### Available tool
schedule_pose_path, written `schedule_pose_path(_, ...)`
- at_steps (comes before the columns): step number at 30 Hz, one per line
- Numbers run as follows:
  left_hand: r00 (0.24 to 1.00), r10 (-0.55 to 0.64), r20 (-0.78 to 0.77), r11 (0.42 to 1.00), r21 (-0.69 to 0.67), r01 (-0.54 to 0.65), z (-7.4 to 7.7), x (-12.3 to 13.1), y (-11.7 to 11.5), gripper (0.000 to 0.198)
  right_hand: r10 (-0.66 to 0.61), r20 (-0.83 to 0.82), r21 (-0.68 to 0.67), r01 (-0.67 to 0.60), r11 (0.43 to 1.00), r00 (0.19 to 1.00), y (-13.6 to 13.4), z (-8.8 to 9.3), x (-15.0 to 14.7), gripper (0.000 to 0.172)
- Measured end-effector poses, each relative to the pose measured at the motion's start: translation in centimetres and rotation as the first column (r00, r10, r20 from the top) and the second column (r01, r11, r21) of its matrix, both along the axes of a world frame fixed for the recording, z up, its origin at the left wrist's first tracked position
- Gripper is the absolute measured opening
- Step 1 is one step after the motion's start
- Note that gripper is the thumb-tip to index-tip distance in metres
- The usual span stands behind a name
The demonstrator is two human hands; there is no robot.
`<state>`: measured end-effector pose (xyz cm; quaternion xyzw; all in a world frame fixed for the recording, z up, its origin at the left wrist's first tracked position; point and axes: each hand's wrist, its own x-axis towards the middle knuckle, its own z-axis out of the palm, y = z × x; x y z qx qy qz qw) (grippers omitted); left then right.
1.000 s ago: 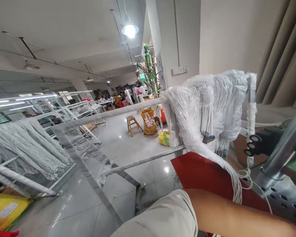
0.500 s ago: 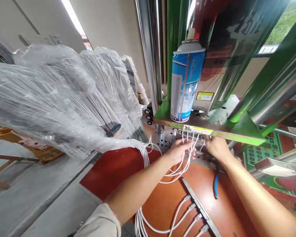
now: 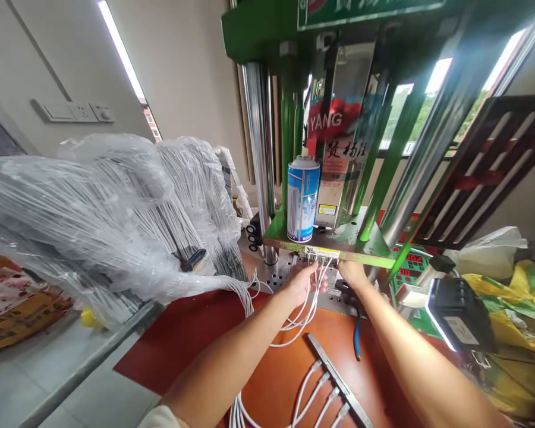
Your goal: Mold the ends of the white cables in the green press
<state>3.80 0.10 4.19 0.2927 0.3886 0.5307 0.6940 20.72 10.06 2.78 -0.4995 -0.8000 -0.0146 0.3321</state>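
Several white cables (image 3: 317, 297) hang in loops below the green press plate (image 3: 370, 257). My left hand (image 3: 301, 285) has its fingers closed around them, close under the plate's front edge. To its right, my right hand (image 3: 353, 274) reaches beneath the same plate, and its fingertips are hidden there. The cable ends go in under the plate, where I cannot make out what they meet. A metal mould bar (image 3: 339, 380) lies on the orange-brown work surface (image 3: 276, 371), with several cable plugs along it. Blue-handled pliers (image 3: 357, 340) lie below my right hand.
A blue spray can (image 3: 302, 199) stands on the press plate between the green columns. Plastic-wrapped cable bundles (image 3: 116, 208) fill the left side. A control panel (image 3: 410, 264), a black lamp (image 3: 461, 315) and a yellow-green sack (image 3: 512, 297) are at the right.
The view has tilted up and pulled back, showing more of the press and the right side. Both hands stay at the cables under the plate.
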Motion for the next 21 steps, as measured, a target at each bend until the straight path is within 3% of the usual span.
schedule_pose_path(2, 0.999, -0.045, 0.002, 0.999, -0.027, 0.045, 1.0, 0.0, -1.9, 0.032, -0.016, -0.077, 0.027, 0.018, 0.999, 0.997, -2.5, -0.4, 0.5, 0.024)
schedule_pose_path(5, 0.992, -0.129, -0.009, 0.99, -0.049, 0.129, 0.9, 0.5, -6.7, 0.04, -0.006, -0.156, 0.044, 0.013, 0.999, 0.988, -7.6, -1.9, 1.3, 0.027)
schedule_pose_path(9, 0.998, -0.05, -0.04, 0.998, -0.041, 0.048, 0.1, 2.0, -14.1, 0.051, -0.071, -0.201, 0.014, 0.075, 0.997, 0.977, -13.8, -4.0, 2.4, 0.027)
schedule_pose_path(12, 0.989, -0.111, -0.098, 0.994, -0.023, 0.109, 0.7, 2.5, -17.7, 0.055, -0.094, -0.222, -0.049, 0.085, 0.995, 0.971, -16.6, -5.2, 4.0, 0.027)
schedule_pose_path(17, 0.95, -0.23, -0.211, 0.968, 0.05, 0.246, 2.5, 0.9, -18.9, 0.057, -0.023, -0.255, -0.174, -0.022, 0.984, 0.967, -18.8, -5.7, 7.2, 0.026)
schedule_pose_path(21, 0.929, -0.264, -0.257, 0.949, 0.1, 0.298, 2.5, 0.0, -18.5, 0.056, 0.01, -0.382, -0.276, -0.125, 0.953, 0.924, -20.2, -4.5, 6.9, 0.034)
